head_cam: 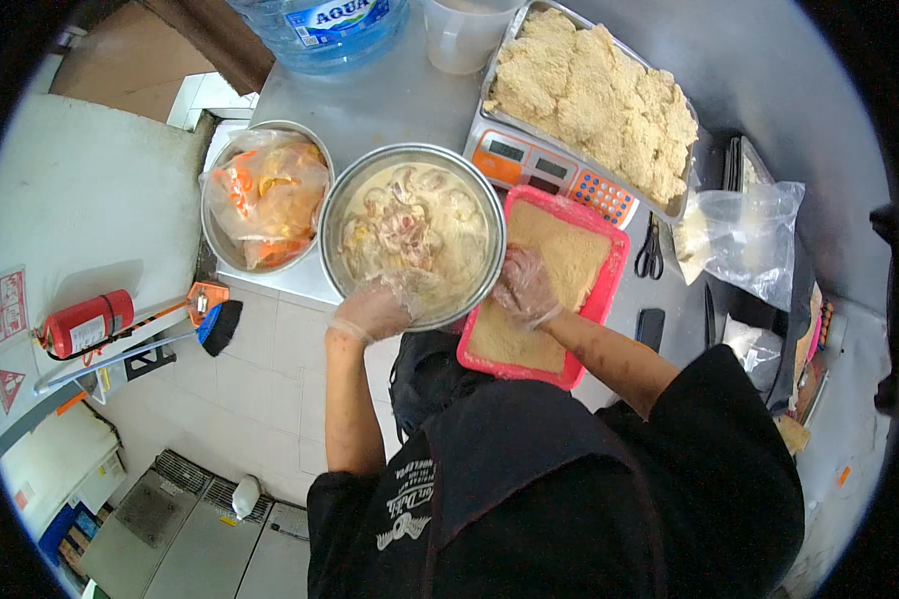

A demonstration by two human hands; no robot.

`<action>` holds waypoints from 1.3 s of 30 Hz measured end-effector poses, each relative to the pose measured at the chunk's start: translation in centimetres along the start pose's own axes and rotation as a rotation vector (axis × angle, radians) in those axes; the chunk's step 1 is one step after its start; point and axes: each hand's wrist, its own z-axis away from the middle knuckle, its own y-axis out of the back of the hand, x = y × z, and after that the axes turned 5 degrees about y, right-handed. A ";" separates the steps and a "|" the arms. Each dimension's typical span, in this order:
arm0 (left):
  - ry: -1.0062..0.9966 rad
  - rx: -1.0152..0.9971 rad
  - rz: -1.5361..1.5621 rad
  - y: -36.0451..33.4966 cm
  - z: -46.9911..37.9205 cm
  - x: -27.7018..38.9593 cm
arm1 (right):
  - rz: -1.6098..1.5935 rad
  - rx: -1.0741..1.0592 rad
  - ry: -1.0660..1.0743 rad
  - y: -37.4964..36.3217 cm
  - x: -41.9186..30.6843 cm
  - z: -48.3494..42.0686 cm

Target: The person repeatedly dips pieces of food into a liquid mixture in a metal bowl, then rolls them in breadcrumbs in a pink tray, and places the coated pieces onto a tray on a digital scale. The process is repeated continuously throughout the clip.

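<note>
My left hand (380, 305), in a clear plastic glove, reaches over the near rim of a round steel bowl (328, 232). Its fingertips dip into pale batter (461, 254) and cannot be made out. Pieces of raw meat (406, 228), probably chicken, lie in that batter. On the right, my gloved right hand (526, 288) rests over light-brown breading (562, 239) in a pink plastic tray (616, 273). Its fingers are bent beside the bowl's right side; whether they grasp anything is unclear.
Breaded pieces (592, 105) fill a metal tray on an orange-and-white digital scale (509, 153). Left of the bowl, another steel bowl (213, 239) holds plastic bags (270, 198). Scissors (649, 251), a dark phone-like object (650, 329) and a plastic bag (753, 236) lie right. A water jug (322, 37) stands behind.
</note>
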 end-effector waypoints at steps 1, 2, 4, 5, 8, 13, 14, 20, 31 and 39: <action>-0.031 -0.052 -0.037 -0.5 0.1 -0.4 | 0.021 0.055 0.079 0.2 0.2 0.1; -0.097 -0.056 -0.096 -0.6 -0.3 -1.0 | 0.034 0.084 0.087 0.2 0.1 0.1; -0.097 0.265 -0.021 -0.5 -0.6 -2.0 | 0.011 0.060 0.016 1.2 0.1 0.1; -0.119 0.439 0.003 -0.2 -0.8 -2.3 | -0.002 0.037 -0.004 1.9 -0.1 0.0; 0.175 0.525 -0.195 1.1 -3.0 -1.9 | 0.204 0.093 -0.611 4.6 -0.2 -0.1; 0.523 0.285 0.112 1.2 -7.3 1.8 | 0.116 -0.359 -0.826 8.1 3.0 -0.4; 0.553 0.168 0.048 1.1 -7.7 2.0 | 0.063 -0.422 -0.765 8.5 3.3 -0.4; 0.485 0.333 0.107 0.6 -8.0 0.2 | 0.003 -0.294 -0.842 12.8 -1.6 -1.0; 0.150 0.550 0.010 0.4 -6.9 -2.6 | 0.033 -0.289 -0.750 20.7 -6.6 -3.3; 0.237 0.806 0.101 0.4 -5.9 -0.6 | 0.075 0.171 -0.773 28.3 -1.8 -10.1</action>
